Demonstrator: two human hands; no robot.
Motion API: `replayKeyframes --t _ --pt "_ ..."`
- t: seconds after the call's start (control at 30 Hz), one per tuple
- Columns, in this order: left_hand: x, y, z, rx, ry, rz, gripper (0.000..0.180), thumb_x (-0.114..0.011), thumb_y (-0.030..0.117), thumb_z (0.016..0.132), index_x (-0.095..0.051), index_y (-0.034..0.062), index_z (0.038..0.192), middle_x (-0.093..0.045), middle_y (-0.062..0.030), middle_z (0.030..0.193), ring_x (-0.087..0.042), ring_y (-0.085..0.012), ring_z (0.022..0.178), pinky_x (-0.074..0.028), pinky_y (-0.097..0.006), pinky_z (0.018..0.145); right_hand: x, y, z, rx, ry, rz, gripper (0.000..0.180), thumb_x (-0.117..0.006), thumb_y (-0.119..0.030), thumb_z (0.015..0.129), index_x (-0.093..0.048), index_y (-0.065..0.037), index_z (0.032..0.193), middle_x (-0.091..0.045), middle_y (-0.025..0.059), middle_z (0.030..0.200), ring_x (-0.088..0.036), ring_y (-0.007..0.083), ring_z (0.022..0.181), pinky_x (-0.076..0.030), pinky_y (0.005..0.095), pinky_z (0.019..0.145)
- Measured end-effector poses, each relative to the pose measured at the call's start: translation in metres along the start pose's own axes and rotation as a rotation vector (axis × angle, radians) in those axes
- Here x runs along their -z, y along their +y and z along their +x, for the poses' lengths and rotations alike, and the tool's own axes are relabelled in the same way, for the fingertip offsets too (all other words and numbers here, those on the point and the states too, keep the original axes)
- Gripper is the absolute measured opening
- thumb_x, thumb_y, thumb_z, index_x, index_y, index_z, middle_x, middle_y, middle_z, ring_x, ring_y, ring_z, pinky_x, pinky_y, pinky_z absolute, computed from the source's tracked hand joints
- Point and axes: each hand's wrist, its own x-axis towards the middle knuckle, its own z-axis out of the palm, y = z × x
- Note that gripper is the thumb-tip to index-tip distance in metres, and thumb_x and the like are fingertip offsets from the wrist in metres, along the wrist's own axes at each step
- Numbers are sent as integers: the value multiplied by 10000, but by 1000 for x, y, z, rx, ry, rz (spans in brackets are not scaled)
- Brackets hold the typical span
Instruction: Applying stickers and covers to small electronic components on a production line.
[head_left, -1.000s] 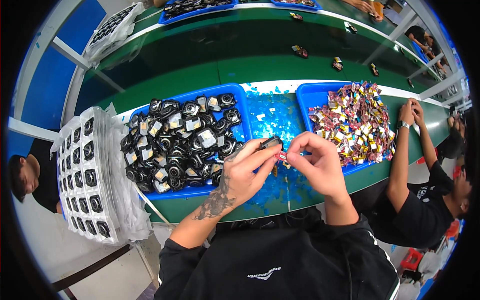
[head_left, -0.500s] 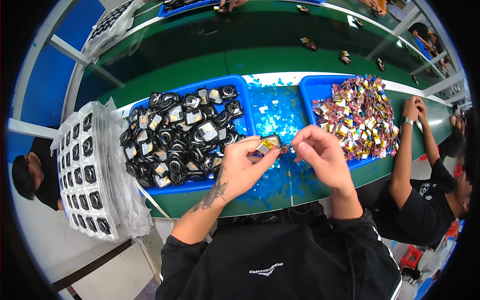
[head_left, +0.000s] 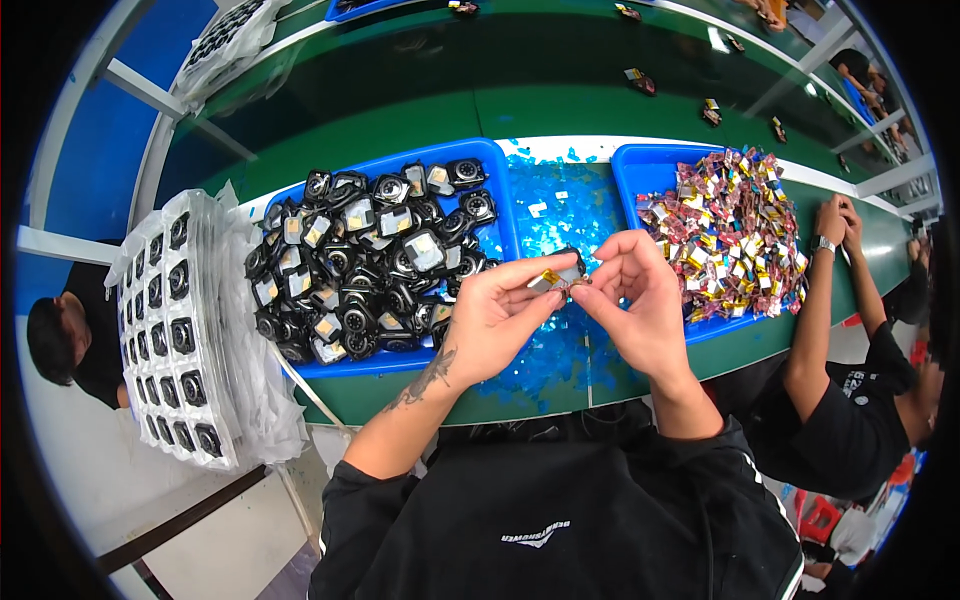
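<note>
We have both hands up at frame centre, over the green bench (head_left: pixel 520 100). Our left hand (head_left: pixel 495 320) is curled, thumb and forefinger pinched on a small black-and-yellow part (head_left: pixel 560 277), which sits between the two hands just above the blue-littered patch (head_left: pixel 560 210) of bench. Our right hand (head_left: pixel 640 305) is also curled, fingertips (head_left: pixel 588 290) meeting the same part from the 3 o'clock side; whether it grips or only touches we cannot tell. At 9 o'clock from the hands: a blue tray (head_left: pixel 480 160) heaped with black camera-like modules (head_left: pixel 360 265). At 2 o'clock: a second blue tray (head_left: pixel 630 165) piled with small red, yellow and silver pieces (head_left: pixel 735 235). Far out at 9 o'clock, a stack of clear blister trays (head_left: pixel 175 320) holding more black modules, wrapped in plastic, off the bench edge. At 3 o'clock, a co-worker in black sleeves with hands (head_left: pixel 835 222) together at the second tray's far edge. Another person (head_left: pixel 70 340) sits low at 9 o'clock. Loose small parts (head_left: pixel 640 80) lie at 12 o'clock on the bench.
</note>
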Motion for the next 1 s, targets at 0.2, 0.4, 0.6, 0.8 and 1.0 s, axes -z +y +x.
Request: replayKeyframes --t 0.2,0.4,0.6,0.8,1.0 --pt "-7 -3 -1 -46 76 41 379 -548 -74 916 -555 -27 1292 -620 -122 1236 -621 -163 1095 -525 -295 942 -8 9 1 34 43 -82 362 -716 47 803 -503 -52 1078 -581 -11 829 -532 16 702 -414 158 601" --pt "-9 -5 -5 -204 239 324 455 -551 -65 900 -523 36 1343 -608 -166 1240 -643 -223 1101 -568 -321 875 -21 6 11 98 -1 -159 424 -705 10 808 -517 -42 1184 -581 28 849 -597 107 783 -518 253 654" --pt "32 29 6 -403 476 1404 439 -722 136 807 -597 46 1218 -610 -123 1162 -586 -315 1037 -474 -415 904 10 -10 115 198 -145 -314 414 -655 -15 831 -487 -16 1210 -654 54 722 -621 134 675 -503 279 652" --pt "60 39 -18 -158 431 1620 346 -719 135 796 -641 48 1122 -613 -107 1017 -551 -323 998 -459 -432 859 39 44 266 -53 97 -645 555 -884 -201 615 -615 -7 1060 -670 192 1035 -670 319 951 -533 376 836" --pt "56 42 -10 -297 587 1286 331 -704 39 803 -703 121 1124 -581 -105 1050 -603 -269 854 -509 -392 761 31 39 229 264 230 -827 419 -799 -326 736 -661 -36 1006 -673 217 1014 -667 344 959 -549 423 796"
